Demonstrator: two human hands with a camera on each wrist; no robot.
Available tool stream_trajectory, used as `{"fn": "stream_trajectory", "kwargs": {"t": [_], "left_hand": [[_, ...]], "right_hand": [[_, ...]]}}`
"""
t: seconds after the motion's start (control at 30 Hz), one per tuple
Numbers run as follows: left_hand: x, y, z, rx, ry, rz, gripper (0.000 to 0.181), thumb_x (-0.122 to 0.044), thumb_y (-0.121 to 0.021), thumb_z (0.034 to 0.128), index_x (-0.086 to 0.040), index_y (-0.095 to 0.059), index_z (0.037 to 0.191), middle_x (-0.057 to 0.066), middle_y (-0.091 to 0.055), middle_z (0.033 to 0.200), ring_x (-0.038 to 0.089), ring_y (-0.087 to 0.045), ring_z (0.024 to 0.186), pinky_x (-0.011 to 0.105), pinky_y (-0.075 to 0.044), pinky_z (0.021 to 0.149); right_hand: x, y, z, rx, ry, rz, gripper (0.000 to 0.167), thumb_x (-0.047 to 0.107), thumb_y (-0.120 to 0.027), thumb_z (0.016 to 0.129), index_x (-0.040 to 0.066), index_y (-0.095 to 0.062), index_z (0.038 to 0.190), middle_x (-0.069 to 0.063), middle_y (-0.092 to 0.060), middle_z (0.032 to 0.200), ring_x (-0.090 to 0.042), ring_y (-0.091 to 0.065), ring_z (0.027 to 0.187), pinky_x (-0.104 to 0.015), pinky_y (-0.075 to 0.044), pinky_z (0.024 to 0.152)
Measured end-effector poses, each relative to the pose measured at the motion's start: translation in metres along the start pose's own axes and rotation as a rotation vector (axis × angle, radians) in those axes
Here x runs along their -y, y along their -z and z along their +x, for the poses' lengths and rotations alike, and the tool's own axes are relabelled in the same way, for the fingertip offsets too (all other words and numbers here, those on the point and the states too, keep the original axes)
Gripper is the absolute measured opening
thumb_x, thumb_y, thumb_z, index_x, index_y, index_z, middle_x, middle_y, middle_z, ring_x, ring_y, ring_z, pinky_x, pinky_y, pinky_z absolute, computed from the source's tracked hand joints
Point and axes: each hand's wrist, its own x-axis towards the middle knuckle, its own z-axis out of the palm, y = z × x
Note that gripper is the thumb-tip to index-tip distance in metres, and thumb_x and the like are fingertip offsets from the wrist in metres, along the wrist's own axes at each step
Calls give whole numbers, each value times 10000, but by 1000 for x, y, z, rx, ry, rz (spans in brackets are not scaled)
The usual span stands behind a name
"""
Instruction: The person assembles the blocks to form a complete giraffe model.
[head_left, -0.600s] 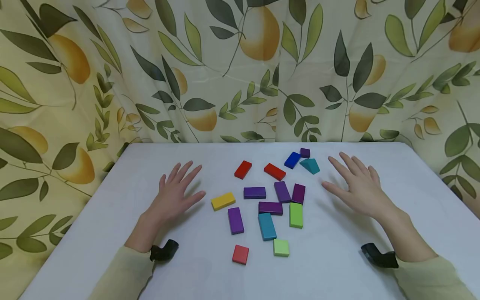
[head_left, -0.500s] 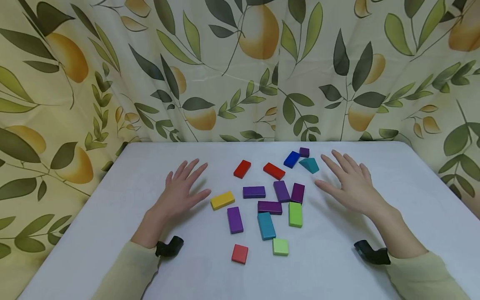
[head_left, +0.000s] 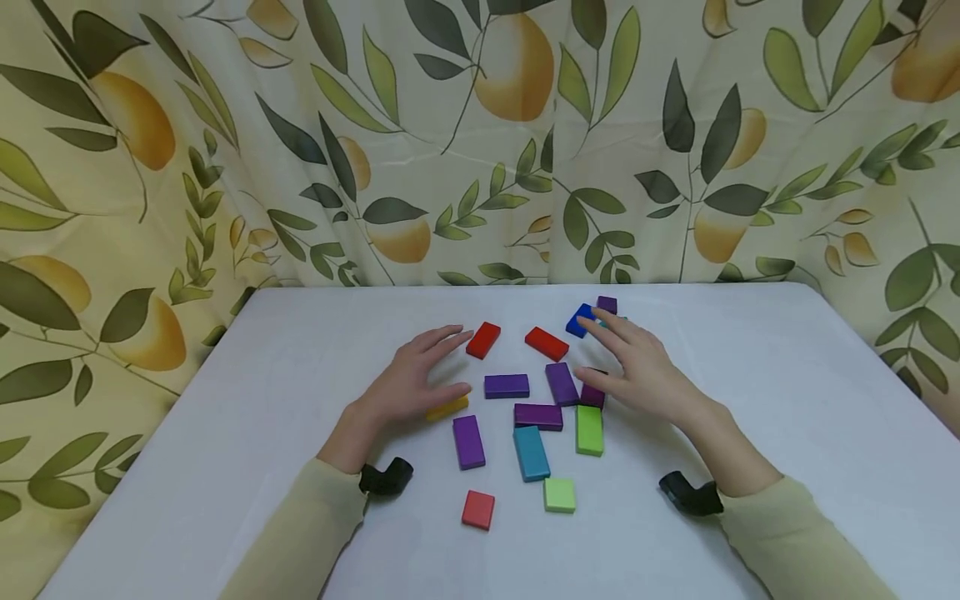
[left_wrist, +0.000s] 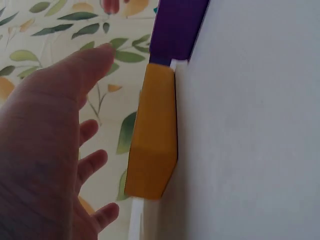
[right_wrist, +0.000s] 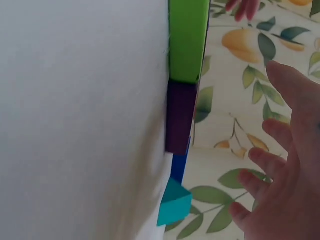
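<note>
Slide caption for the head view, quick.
Left hand and right hand hover over colorful blocks scattered on a white table.

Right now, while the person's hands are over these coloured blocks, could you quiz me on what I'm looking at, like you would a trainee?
1. In the head view, which block does the left hand partly hide?
A) the teal rectangular block
B) the yellow block
C) the lime green block

2. True or false: the right hand is holding a block up off the table.

3. Which two blocks lie closest to the bottom of the head view?

Key:
1. B.
2. False; the right wrist view shows its fingers spread, with nothing in them.
3. The red square block and the light green square block.
</note>
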Motion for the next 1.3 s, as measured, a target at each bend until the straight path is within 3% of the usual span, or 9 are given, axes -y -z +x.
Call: {"fn": "stream_trajectory", "kwargs": {"t": [0.3,0.53,0.83,1.03,1.3], "left_hand": [[-10,-13,16,56,-88,-64,642,-386,-734,912,-268,-512,1503,-41,-433,1546,189,-345,1435,526,-344,1124],[-14,-17,15,112,-75,-76,576,-379,-717,926,-263,-557,1467,-45,-470,1520,185,-381,1416,520,-346,1122],[-15,-18,17,166,-115,-108,500,-312,-708,942,-230,-605,1425,-33,-537,1458,169,-445,1368,444,-381,1109],[-18,-20,20,184,-145,-119,455,-269,-708,946,-209,-635,1391,-19,-577,1416,168,-487,1333,429,-407,1093],[-19,-21,20,192,-121,-124,408,-216,-716,951,-204,-669,1356,-30,-617,1352,148,-528,1275,378,-442,1051]], "right_hand": [[17,-8,12,27,57,95,726,330,-734,929,108,-417,1544,-177,-317,1601,-462,-285,1439,-714,-275,1077],[28,-16,13,84,45,149,707,324,-749,924,126,-446,1531,-167,-363,1576,-434,-315,1430,-652,-410,1016],[32,-19,8,148,55,204,651,285,-759,923,151,-491,1501,-150,-411,1549,-392,-339,1431,-618,-403,1046],[32,-19,7,167,102,219,605,230,-791,896,123,-551,1440,-87,-537,1447,-326,-459,1354,-550,-462,1023],[30,-22,6,295,130,247,461,210,-788,898,140,-634,1327,-4,-633,1236,-216,-574,1136,-437,-517,965]]}}
